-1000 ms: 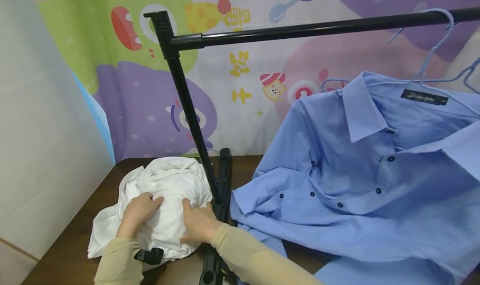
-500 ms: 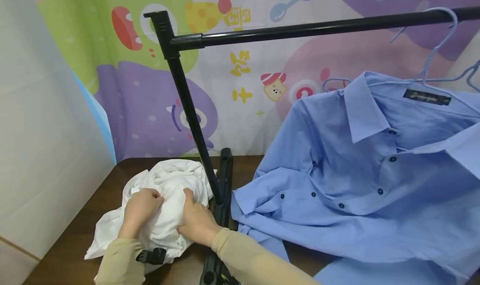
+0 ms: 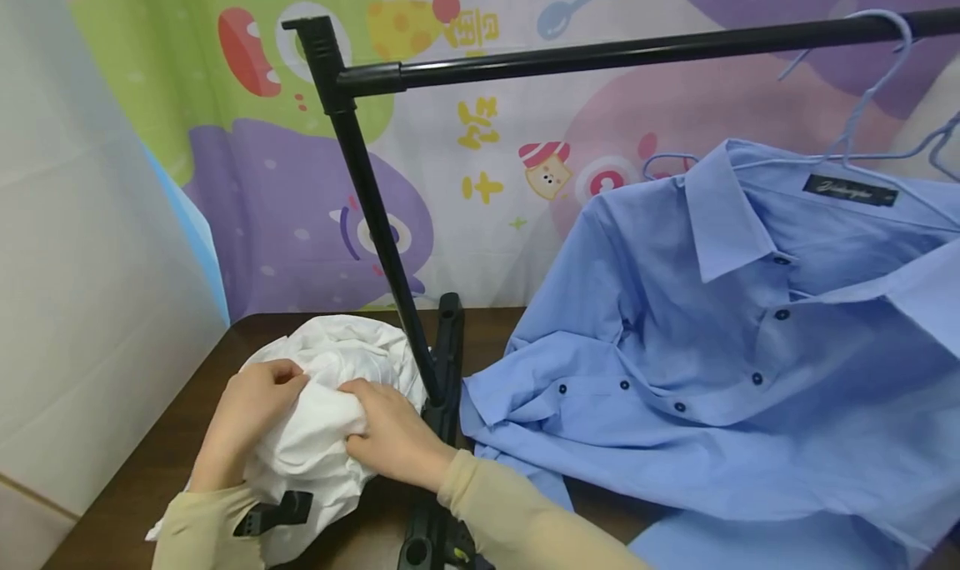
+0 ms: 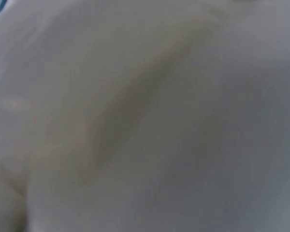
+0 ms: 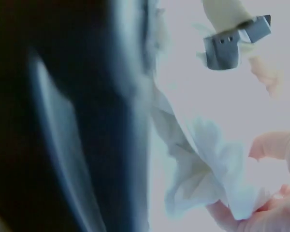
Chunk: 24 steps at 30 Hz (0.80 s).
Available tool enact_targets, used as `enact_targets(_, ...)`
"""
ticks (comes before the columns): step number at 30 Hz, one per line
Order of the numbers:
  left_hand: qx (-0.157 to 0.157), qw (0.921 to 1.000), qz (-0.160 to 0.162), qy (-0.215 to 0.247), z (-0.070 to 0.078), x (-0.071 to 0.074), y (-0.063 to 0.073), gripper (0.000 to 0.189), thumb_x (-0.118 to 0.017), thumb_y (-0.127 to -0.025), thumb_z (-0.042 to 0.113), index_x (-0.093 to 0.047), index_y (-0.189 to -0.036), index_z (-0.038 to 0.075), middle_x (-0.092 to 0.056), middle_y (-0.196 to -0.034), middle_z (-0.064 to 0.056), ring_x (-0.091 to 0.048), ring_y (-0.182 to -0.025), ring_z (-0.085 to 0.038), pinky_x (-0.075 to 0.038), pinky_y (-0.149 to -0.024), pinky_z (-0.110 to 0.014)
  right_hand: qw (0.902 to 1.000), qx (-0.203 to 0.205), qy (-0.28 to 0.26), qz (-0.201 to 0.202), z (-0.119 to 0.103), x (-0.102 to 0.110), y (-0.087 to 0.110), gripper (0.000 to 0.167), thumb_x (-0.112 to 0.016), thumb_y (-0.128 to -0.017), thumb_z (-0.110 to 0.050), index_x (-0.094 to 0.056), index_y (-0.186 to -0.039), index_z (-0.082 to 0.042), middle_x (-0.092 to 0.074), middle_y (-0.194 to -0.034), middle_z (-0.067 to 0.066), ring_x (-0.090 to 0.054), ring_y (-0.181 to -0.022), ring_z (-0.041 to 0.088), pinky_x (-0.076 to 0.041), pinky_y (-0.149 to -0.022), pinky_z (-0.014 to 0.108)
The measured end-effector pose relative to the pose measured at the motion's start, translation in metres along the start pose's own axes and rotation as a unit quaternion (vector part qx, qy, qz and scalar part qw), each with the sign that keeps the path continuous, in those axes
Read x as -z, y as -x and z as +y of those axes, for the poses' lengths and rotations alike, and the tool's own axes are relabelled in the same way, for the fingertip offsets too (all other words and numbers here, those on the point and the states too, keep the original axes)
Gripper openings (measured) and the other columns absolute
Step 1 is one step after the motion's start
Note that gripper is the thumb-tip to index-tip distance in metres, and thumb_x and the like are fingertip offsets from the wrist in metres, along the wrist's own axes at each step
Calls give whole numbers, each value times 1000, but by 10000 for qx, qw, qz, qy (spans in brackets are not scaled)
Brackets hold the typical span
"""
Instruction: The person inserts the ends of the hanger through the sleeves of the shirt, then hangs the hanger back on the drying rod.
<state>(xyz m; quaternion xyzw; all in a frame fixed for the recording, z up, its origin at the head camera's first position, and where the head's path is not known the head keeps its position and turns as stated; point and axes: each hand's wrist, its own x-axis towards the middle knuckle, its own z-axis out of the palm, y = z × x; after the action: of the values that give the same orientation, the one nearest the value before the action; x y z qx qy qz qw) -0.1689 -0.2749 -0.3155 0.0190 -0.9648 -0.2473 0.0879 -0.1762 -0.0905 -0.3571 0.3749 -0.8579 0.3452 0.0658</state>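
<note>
A crumpled white cloth (image 3: pixel 330 420) lies heaped on the table at the left of the head view. My left hand (image 3: pixel 251 416) pinches a raised part of it from the left side. From the right, my right hand (image 3: pixel 397 432) grips the same cloth between thumb and fingers. In the right wrist view the cloth (image 5: pixel 203 159) hangs in folds from the fingers of my right hand (image 5: pixel 275 212). Blurred white cloth (image 4: pixel 150 125) fills nearly all of the left wrist view and hides the left fingers there.
A black clothes rack (image 3: pixel 378 220) stands just right of the cloth, its foot (image 3: pixel 447 345) on the dark table (image 3: pixel 150 462). A blue button-up shirt (image 3: pixel 697 370) hangs from it on a blue hanger (image 3: pixel 855 120). A patterned curtain (image 3: pixel 480 262) covers the back.
Both hands have gathered cloth and lifted part of it toward the person. The left hand and wrist have shifted left, and the cloth's lower left part is pulled closer.
</note>
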Motion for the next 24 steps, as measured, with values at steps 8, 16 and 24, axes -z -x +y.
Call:
enact_targets(8, -310, 9983, 460, -155, 28, 15, 15, 20, -52, -88, 22, -62, -75, 12, -56, -64, 0, -50, -67, -19, -33, -59, -29, 9983, -53, -421, 401, 0, 26, 11, 32, -61, -78, -8, -64, -108, -16, -52, -96, 0, -47, -81, 5, -39, -71, 13)
enact_targets(16, -709, 9923, 984, -256, 57, 24, 37, 16, -55, -87, 18, -63, -74, 13, -54, -60, 3, -48, -58, -15, -33, -56, -30, 9937, 33, -730, 855, -13, 46, 24, 22, -58, -82, -4, -64, -102, -11, -57, -122, 6, -52, -115, 14, -42, -93, 25)
enact_targets(24, -1219, 9865, 1086, 94, 84, 24, 59, 10, -59, -86, 14, -64, -78, 14, -56, -62, 6, -45, -52, -8, -35, -53, -26, 9852, -432, -1444, 816, -21, 77, 41, 19, -55, -87, -6, -60, -101, -17, -66, -99, -1, -60, -81, 7, -46, -72, 21)
